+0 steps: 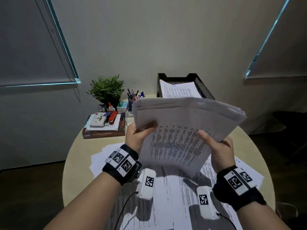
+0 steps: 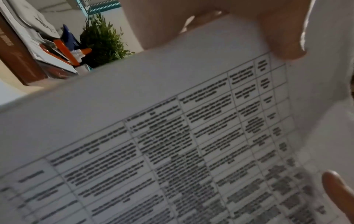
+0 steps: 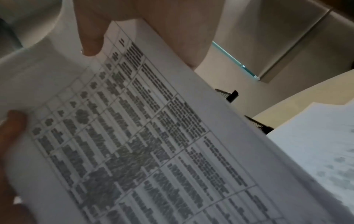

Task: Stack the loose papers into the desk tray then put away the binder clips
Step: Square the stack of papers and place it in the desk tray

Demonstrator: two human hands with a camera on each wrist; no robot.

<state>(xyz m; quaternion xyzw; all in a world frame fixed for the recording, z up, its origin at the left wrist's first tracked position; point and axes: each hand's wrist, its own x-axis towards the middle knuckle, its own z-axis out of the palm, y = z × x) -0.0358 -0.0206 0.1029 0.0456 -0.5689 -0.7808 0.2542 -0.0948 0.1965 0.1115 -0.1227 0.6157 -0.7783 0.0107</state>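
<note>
Both hands hold a thick sheaf of printed papers (image 1: 181,130) tilted above the round table. My left hand (image 1: 141,131) grips its left edge, thumb on top; my right hand (image 1: 214,143) grips the right edge, thumb on the printed face. The wrist views show the same sheaf (image 2: 172,136) (image 3: 134,136) close up with a thumb pressed on it. More loose printed sheets (image 1: 159,193) lie spread on the table under my wrists. The black mesh desk tray (image 1: 201,85) stands at the back right with papers inside. No binder clips are visible.
A stack of books (image 1: 103,131) with a stapler (image 1: 113,117) and a white case sits at the back left. Behind it stand a potted plant (image 1: 106,88) and a pen holder (image 1: 134,95). The pale table (image 1: 76,156) edge curves left and right.
</note>
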